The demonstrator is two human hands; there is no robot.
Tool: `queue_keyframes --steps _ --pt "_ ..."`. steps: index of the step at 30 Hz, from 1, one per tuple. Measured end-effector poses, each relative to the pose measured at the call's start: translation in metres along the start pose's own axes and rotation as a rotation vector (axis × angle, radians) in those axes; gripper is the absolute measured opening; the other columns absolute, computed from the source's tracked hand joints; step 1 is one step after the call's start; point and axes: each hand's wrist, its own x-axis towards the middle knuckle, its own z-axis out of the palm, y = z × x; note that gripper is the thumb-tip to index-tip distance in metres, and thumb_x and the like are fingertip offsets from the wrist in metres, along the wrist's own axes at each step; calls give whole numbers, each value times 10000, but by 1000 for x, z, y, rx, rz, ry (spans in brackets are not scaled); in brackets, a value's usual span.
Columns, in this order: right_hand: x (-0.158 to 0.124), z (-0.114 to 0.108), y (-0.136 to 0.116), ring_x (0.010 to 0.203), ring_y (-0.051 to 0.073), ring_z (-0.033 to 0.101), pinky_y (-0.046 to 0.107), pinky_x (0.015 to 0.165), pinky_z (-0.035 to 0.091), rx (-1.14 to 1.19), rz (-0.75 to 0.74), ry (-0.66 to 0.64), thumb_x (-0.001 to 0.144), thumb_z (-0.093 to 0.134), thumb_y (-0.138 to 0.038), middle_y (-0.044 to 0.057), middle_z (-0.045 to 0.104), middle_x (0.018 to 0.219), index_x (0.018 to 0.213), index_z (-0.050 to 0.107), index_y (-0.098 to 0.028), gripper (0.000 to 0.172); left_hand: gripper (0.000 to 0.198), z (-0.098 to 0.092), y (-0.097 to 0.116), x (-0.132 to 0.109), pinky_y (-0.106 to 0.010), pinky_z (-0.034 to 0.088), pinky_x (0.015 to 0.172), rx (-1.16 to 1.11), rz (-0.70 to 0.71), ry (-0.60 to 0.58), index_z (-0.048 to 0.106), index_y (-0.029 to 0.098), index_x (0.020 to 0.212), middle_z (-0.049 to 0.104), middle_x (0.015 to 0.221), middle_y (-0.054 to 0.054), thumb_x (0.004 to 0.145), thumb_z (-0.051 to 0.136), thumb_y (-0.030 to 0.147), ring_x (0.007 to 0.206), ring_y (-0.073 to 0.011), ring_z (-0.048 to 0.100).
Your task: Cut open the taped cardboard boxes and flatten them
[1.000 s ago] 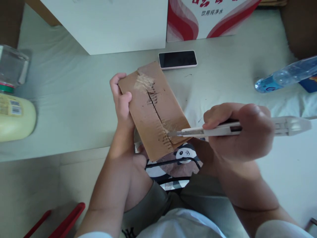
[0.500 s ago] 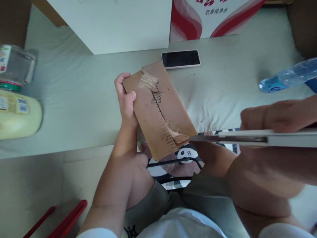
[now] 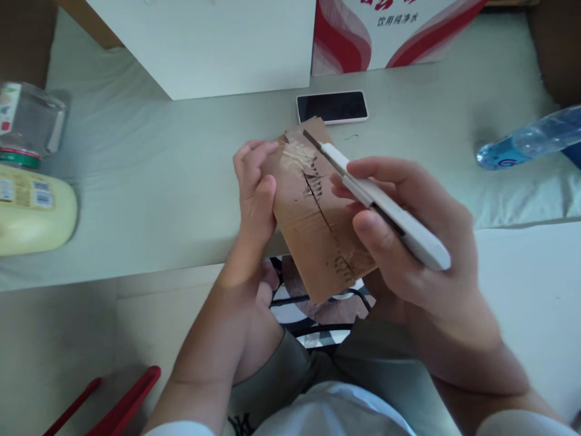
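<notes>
A small brown cardboard box with a taped seam down its middle is held tilted above my lap. My left hand grips its left edge, fingers curled round it. My right hand is closed on a white utility knife. The knife's blade tip rests at the far end of the seam, near the box's top edge, where the clear tape is wrinkled. The seam shows ragged cuts along its length.
A black phone lies on the pale bed sheet just beyond the box. A white box and a red-and-white carton stand behind. A water bottle lies right; a yellow bottle and a jar left. Red handles at bottom left.
The knife left the near end of the seam, swung out right, and now sits with its blade at the far end. The box has shifted slightly right and nearer.
</notes>
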Motion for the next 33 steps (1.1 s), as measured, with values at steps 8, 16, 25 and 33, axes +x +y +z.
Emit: queue_keyframes --steps 8,16,25,33 --pt "10 6 10 979 256 755 435 900 615 -207 -90 -182 1034 548 -451 69 779 1115 1356 601 -283 367 335 0 16 5 -520 544 1051 57 68 -24 742 323 1145 731 1134 -52 1015 561 573 1173 -280 673" --pt "11 8 15 1135 291 711 452 978 574 -251 -152 -159 1051 503 -422 132 736 1282 1365 625 -244 381 433 0 21 6 -528 593 1007 88 -10 -12 766 302 1085 757 1086 -53 975 553 663 1087 -293 702" --pt "5 18 12 1230 314 686 481 1004 563 -444 -217 -139 1011 551 -340 130 712 1316 1368 603 -277 366 395 2 19 5 -559 592 1011 71 -35 -6 739 297 1056 746 1090 -60 965 547 630 1101 -302 699" --pt "4 20 12 1246 325 684 507 1046 553 -479 -218 -139 999 554 -328 135 715 1331 1382 592 -266 390 327 5 25 4 -525 593 992 68 -36 30 766 312 1023 749 1043 -42 973 557 558 1068 -287 708"
